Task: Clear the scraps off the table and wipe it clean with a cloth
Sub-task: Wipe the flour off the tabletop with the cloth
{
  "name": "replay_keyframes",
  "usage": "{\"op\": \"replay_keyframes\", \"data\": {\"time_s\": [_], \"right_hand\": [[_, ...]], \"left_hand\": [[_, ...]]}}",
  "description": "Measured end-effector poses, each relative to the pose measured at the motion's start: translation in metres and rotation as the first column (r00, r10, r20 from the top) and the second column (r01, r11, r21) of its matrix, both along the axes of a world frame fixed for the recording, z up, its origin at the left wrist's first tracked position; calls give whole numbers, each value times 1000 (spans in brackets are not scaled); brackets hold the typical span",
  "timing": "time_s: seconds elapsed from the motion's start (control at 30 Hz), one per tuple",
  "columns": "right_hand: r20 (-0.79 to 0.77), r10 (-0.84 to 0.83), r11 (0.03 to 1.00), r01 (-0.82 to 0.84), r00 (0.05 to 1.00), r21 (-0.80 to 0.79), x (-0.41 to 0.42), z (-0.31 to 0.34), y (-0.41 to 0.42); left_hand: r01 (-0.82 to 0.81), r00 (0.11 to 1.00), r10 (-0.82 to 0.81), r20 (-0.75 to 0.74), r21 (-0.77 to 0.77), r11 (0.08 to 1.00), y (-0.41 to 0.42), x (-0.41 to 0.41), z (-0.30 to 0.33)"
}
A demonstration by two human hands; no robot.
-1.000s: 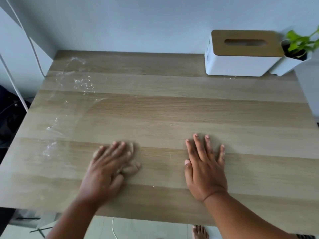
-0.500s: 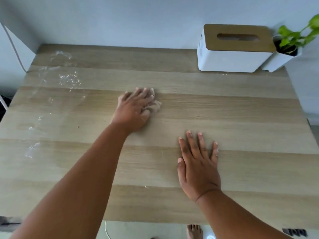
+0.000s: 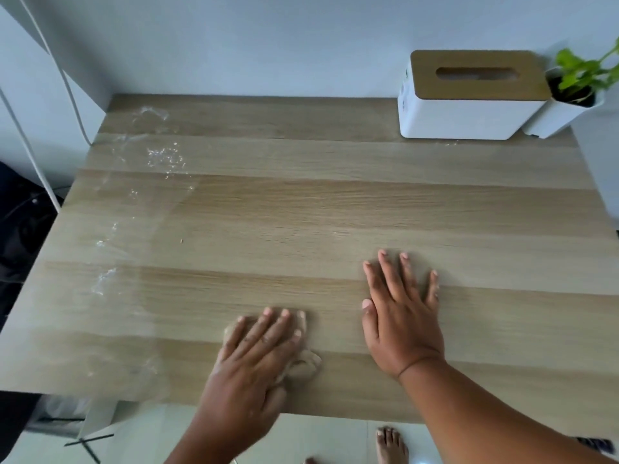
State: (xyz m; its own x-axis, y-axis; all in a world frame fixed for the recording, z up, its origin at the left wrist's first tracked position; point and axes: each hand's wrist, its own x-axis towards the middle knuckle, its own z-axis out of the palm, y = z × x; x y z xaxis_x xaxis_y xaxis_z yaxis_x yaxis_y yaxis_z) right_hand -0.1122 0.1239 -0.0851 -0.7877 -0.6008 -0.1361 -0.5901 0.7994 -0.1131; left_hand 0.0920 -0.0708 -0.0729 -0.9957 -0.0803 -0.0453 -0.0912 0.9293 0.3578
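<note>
Crumpled tan cloth (image 3: 303, 366) bunched under left hand (image 3: 254, 360) on table (image 3: 301, 209).

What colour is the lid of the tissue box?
Light brown wood on the white tissue box, seen in the head view.

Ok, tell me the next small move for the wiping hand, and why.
Probably slide the left hand with the cloth to the left, toward the white streaks. The cloth sits near the front edge at mid-table, and smears and a crumb remain on the table left of it. The right hand lies flat, bracing.
</note>
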Motion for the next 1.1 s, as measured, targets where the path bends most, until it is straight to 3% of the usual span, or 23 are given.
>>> {"op": "replay_keyframes", "data": {"time_s": [0.1, 0.2, 0.33, 0.4, 0.47, 0.6, 0.7, 0.8, 0.97, 1.1], "right_hand": [[-1, -4, 1000, 4, 1000, -13, 0, 0, 0], [-2, -1, 1000, 1, 1000, -20, 0, 0, -1], [-11, -2, 1000, 1, 1000, -23, 0, -1, 0], [-15, -2, 1000, 1, 1000, -25, 0, -2, 0], [-14, -3, 1000, 3, 1000, -22, 0, -2, 0], [-19, -4, 1000, 3, 1000, -21, 1, -2, 0], [-26, -1, 1000, 1, 1000, -17, 1, -1, -1], [-25, -2, 1000, 1, 1000, -5, 0, 0, -1], [-18, 0, 1000, 0, 1000, 9, 0, -1, -1], [-16, 3, 1000, -3, 1000, 14, -1, 0, -1]], "left_hand": [[-270, 963, 271, 8, -50, 961, -38, -17, -1], [-551, 830, 556, 38, -91, 829, -79, -62, -5], [-702, 702, 710, 63, -107, 704, -122, -142, -8], [-690, 714, 696, 71, -92, 718, -132, -175, -9], [-615, 781, 621, 69, -89, 784, -129, -198, -8], [-272, 962, 274, 24, -60, 960, -88, -205, -2], [-58, 998, 58, 11, -32, 998, -45, -175, -2], [44, 999, -44, -5, -43, 998, -14, -127, -5], [2, 998, -2, -61, 10, 1000, -18, -55, -3], [-200, 978, 200, -53, -12, 980, -60, -56, 0]]}}
